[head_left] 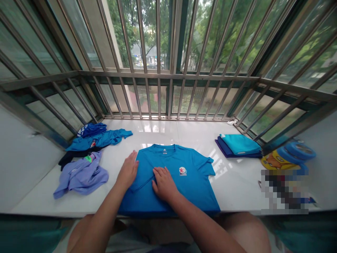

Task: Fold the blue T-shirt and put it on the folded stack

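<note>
A blue T-shirt (195,186) lies on the white sill (231,186), its collar toward the window and a small round print on the chest. Its right-hand sleeve is spread out; no sleeve shows on the left side, where a crease runs slantwise. My left hand (128,169) rests at the shirt's left edge, fingers extended and holding nothing. Flat on the middle of the shirt lies my right hand (164,183), with its fingers spread and nothing held.
Crumpled blue clothes (98,138) and a lilac garment (81,174) lie at the left. Folded turquoise and navy clothes (239,144) are stacked at the right, near a yellow and blue container (285,156) and a blurred-out item. Metal bars (168,75) line the window behind.
</note>
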{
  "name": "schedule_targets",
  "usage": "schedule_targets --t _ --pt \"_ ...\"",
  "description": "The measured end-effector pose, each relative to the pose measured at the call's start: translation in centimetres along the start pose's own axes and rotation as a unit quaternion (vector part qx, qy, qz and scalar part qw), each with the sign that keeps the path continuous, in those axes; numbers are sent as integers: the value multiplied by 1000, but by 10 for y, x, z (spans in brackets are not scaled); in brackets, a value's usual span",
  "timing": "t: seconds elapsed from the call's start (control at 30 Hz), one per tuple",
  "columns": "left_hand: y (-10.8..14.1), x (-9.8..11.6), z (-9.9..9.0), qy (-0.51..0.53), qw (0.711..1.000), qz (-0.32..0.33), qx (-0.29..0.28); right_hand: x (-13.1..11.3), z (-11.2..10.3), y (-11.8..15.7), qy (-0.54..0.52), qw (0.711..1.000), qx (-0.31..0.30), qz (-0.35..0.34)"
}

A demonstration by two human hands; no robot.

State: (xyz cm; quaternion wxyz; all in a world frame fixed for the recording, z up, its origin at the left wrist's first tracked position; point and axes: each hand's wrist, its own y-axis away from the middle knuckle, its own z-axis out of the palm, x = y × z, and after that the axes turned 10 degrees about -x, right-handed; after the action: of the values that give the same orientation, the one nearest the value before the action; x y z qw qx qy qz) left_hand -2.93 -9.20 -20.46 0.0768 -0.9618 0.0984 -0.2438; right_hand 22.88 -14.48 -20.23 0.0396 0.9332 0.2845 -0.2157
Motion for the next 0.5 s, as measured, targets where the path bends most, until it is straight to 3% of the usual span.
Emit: schedule_targets --t 0.1,0.2,0.27,0.37,0.43,0.5 --pt "18 21 12 -73 989 26 -122 -3 2 -2 4 1000 3 2" --pt "24 25 17 -118 980 13 -157 4 -7 1 17 1000 9 11" --pt "25 17 15 -124 979 11 -162 23 -24 10 39 998 31 50" --pt "27 2 6 -123 979 9 -162 70 -62 40 90 967 90 219" --pt "26 -1 -1 -117 979 0 -165 104 -88 65 123 910 121 377" --pt "20 9 -5 -102 982 -26 -159 130 -106 87 121 864 103 478"
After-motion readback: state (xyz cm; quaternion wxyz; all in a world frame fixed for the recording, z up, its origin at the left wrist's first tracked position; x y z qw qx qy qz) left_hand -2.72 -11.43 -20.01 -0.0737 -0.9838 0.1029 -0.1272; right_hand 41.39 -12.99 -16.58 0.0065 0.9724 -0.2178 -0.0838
